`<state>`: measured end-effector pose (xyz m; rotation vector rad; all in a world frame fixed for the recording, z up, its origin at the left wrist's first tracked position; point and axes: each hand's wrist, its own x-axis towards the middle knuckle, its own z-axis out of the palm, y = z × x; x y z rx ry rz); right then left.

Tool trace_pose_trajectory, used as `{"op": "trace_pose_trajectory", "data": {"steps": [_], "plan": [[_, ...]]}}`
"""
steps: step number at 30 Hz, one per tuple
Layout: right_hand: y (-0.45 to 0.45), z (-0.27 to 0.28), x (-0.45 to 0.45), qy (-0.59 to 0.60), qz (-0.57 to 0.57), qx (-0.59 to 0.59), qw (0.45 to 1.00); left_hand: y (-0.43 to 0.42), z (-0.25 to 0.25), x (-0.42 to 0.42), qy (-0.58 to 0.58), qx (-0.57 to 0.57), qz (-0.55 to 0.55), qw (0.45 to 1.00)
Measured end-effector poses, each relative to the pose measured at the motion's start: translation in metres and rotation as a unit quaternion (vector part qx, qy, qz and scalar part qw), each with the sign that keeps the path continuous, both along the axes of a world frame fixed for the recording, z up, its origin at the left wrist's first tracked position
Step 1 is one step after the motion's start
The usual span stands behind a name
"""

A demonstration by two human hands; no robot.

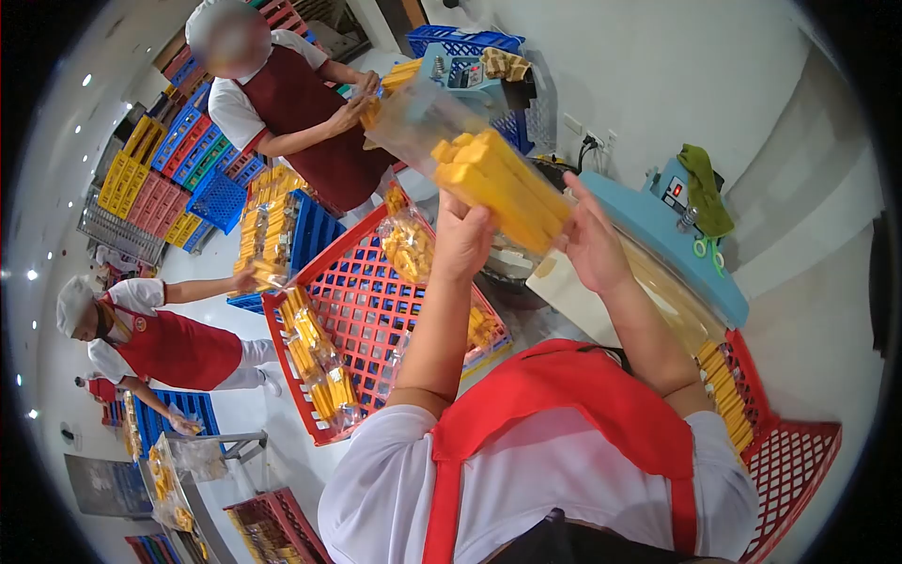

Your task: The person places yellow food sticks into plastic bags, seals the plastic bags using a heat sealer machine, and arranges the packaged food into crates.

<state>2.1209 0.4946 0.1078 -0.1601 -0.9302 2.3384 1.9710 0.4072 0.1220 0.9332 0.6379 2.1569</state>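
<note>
One bag [512, 193] of yellow sticks [489, 169] is held up mid-air, the left hand [462, 230] pinching its left side, the right hand [597, 240] spread against its right. It looks light, slippery film [427, 117] over fragile sticks, best held at the packed end. Room seems tight: red crate [362, 291] left, blue machine [639, 235] edge right, co-worker [301, 141] far left.

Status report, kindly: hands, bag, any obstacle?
Left hand gripping clear bag of yellow sticks; right hand open at its end. Bag raised, tilted. No obstruction visible.
</note>
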Motion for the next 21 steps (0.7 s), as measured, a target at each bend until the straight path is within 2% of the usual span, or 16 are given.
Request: {"op": "trace_pose_trajectory", "data": {"steps": [1,3,4,6,8,9,11,13,15,19,21], "plan": [[0.0,-0.001,0.002,-0.001,-0.002,-0.002,1.0,-0.002,-0.004,-0.002,-0.053,0.011,-0.076,0.996],[0.002,-0.002,0.003,0.056,0.182,-0.025,0.981,-0.001,-0.004,-0.002,-0.018,0.017,-0.096,0.995],[0.002,-0.003,0.001,0.056,0.18,-0.026,0.982,-0.001,-0.006,-0.003,-0.026,0.001,-0.116,0.993],[0.002,-0.005,-0.003,0.058,0.119,0.051,0.99,0.0,-0.007,-0.002,-0.034,-0.015,-0.136,0.99],[0.011,-0.013,-0.005,0.066,0.113,0.039,0.991,-0.001,-0.007,0.002,0.076,-0.057,-0.07,0.993],[0.014,-0.016,-0.005,0.075,0.109,0.028,0.991,-0.003,0.005,0.012,0.075,-0.058,-0.072,0.993],[0.015,-0.016,-0.005,0.086,0.101,0.03,0.991,-0.007,0.027,0.032,0.168,-0.045,0.085,0.981],[0.014,-0.017,-0.006,0.097,0.095,0.033,0.99,-0.01,0.026,0.036,0.189,-0.054,0.09,0.976],[0.011,-0.02,-0.006,0.086,0.075,0.032,0.993,-0.01,0.029,0.048,0.283,-0.133,0.162,0.936],[0.009,-0.022,-0.002,0.104,0.123,-0.028,0.987,-0.006,0.023,0.043,0.285,-0.158,0.169,0.93],[0.014,-0.025,0.0,0.012,0.096,0.107,0.99,-0.006,0.027,0.043,0.29,-0.157,0.167,0.929]]}}
